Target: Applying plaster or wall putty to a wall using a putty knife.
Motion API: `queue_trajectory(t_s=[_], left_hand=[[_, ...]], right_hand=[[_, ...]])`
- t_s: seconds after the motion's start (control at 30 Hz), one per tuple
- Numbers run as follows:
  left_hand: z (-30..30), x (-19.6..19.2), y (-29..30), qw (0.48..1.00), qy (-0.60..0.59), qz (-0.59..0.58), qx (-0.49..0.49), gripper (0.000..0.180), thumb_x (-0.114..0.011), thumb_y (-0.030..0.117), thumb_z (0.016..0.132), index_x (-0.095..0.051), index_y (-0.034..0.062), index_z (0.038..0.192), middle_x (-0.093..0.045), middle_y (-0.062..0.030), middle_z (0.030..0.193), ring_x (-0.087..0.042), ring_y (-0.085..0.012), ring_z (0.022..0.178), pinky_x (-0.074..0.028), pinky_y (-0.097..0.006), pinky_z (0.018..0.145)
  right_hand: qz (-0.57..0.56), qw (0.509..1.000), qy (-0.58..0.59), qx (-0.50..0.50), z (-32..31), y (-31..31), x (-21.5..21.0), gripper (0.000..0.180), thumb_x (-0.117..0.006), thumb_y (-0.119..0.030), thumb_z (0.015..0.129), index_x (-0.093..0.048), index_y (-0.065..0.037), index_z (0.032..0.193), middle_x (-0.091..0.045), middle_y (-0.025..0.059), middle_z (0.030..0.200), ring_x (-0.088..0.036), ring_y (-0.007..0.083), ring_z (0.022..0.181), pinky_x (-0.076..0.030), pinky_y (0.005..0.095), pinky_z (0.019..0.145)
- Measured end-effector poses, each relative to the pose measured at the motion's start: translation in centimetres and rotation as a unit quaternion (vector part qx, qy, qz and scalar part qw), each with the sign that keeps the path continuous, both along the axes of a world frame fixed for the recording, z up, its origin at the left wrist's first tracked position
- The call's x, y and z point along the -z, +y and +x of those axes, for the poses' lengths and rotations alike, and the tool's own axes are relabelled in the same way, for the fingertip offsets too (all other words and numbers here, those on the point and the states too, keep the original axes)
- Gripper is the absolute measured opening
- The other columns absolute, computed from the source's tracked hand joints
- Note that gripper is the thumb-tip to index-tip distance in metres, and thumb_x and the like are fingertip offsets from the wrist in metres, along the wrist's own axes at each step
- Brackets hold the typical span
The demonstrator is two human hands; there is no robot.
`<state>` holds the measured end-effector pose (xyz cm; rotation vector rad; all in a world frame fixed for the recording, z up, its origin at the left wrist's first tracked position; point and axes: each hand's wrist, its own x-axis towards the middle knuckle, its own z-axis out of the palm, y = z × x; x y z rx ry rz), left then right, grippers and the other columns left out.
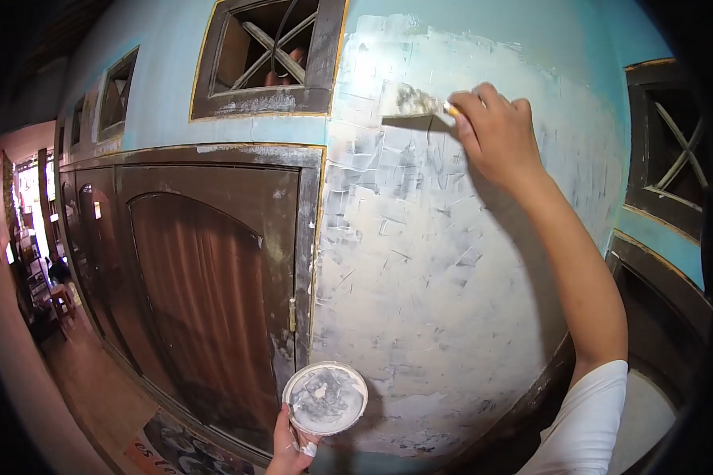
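Note:
My right hand (pixel 501 136) is raised high and closed around the handle of a putty knife (pixel 410 101). The wide blade is smeared with pale filler and lies against or very close to the upper part of the wall (pixel 444 293), which is coated in patchy white and grey putty. Low in the middle, my left hand (pixel 291 445) grips a round white lid (pixel 364 393) by its lower left edge. Whitish putty is spread over the lid's face, and some is stuck on my left fingers.
Left of the coated wall is a dark wooden door (pixel 281 229) with a curtained panel. Above it sits a framed vent window (pixel 271 55) with crossed bars. A similar barred frame (pixel 669 150) is at the right. A passage (pixel 95 380) with a stool (pixel 63 301) runs off left.

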<state>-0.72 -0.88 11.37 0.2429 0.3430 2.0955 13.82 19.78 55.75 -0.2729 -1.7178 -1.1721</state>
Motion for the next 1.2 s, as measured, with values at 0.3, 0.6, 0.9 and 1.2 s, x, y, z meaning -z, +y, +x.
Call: queue_trajectory(t_s=[0.3,0.6,0.9,1.2], left_hand=[[-0.5,2.1,1.0,1.0,-0.009,0.007,0.001,0.048,-0.041,0.037,0.095,-0.043,0.0043,0.13,-0.05,-0.0137,0.131,-0.049,-0.0301,0.12,-0.039,-0.047,0.101],[-0.1,1.2,-0.9,0.999,0.014,0.008,-0.04,0.05,-0.042,0.037,0.094,-0.04,0.0043,0.132,-0.048,-0.0148,0.132,-0.049,-0.0311,0.12,-0.04,-0.049,0.1],[0.8,0.2,-1.1,0.991,-0.016,-0.126,-0.031,0.043,-0.029,0.03,0.099,-0.041,0.0034,0.131,-0.053,-0.0107,0.126,-0.053,-0.0237,0.115,-0.044,-0.039,0.098],[0.0,1.9,0.6,1.0,0.003,0.004,-0.003,0.049,-0.041,0.036,0.095,-0.041,0.0043,0.132,-0.047,-0.0151,0.133,-0.048,-0.031,0.121,-0.038,-0.048,0.102]], right_hand=[[-0.054,0.998,-0.003,0.028,-5.5,0.0,-1.7,0.016,-0.052,-0.023,0.089,-0.058,-0.017,0.103,-0.056,0.0063,0.094,-0.06,0.0214,0.082,-0.036,0.0399,0.078],[-0.011,1.0,0.008,-0.014,-0.9,1.5,-2.0,0.017,-0.051,-0.025,0.09,-0.058,-0.017,0.104,-0.055,0.0043,0.096,-0.057,0.0215,0.085,-0.037,0.0397,0.08],[-0.029,0.998,-0.048,-0.004,-3.5,0.8,-0.6,0.015,-0.054,-0.02,0.086,-0.058,-0.017,0.1,-0.054,0.0053,0.089,-0.058,0.0206,0.082,-0.036,0.0378,0.077],[-0.012,0.999,-0.025,-0.032,-2.4,1.0,0.5,0.018,-0.057,-0.021,0.085,-0.058,-0.017,0.103,-0.055,0.0041,0.092,-0.056,0.0188,0.083,-0.036,0.0369,0.077]])
